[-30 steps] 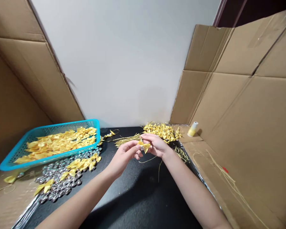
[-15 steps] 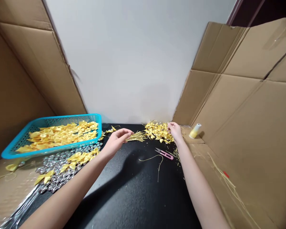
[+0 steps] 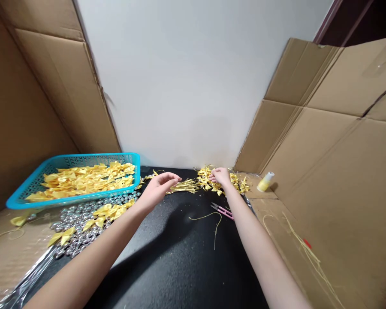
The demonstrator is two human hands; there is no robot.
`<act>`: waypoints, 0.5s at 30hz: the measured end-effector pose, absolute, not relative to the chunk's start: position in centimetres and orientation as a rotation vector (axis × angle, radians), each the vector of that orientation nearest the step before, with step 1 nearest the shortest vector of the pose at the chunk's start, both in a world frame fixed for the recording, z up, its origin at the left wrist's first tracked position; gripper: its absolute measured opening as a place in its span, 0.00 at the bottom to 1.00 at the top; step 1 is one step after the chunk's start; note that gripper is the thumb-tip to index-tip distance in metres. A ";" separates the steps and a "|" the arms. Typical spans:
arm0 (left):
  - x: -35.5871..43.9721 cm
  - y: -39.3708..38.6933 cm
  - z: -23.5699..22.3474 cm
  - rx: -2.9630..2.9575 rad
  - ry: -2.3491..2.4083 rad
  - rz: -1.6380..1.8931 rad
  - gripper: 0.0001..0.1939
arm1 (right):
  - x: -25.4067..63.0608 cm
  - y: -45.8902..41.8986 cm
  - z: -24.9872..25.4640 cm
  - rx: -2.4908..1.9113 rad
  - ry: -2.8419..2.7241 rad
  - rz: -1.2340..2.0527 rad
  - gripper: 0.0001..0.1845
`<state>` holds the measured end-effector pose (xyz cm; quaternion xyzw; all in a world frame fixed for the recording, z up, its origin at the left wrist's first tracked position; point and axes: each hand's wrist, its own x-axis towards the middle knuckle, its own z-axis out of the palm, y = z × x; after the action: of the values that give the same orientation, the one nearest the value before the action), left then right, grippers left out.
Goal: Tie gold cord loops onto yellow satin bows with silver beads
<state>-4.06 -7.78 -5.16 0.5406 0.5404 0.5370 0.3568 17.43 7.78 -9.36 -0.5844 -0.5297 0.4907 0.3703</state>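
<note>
The left hand (image 3: 159, 188), fingers loosely curled, is at the left end of the cords (image 3: 189, 186), and the right hand (image 3: 221, 176), fingers narrowed, is at the bows (image 3: 204, 179) heaped to their right; a light pinch on one piece at a time should keep either heap from snagging. I cannot tell whether either hand holds anything, as the fingertips are small and blend into the yellow, while the right forearm hides part of the snips (image 3: 223, 210).
</note>
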 end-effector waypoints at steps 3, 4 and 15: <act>-4.6 -7.8 -4.5 1.380 1.383 1.445 0.12 | 17.0 8.0 -9.1 -1.555 -1.415 1.199 0.18; -4.9 -7.9 -4.0 1.370 1.386 1.475 0.12 | 17.0 7.8 -9.0 -1.562 -1.439 1.171 0.18; -15.1 -14.1 2.8 1.326 1.721 2.173 0.09 | 21.4 -5.1 -9.3 -1.195 -1.743 0.750 0.12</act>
<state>-15.10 -14.12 2.77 0.4314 0.5598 0.7066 0.0345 21.40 -5.08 -9.26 -0.4800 -0.7001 0.3011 0.4345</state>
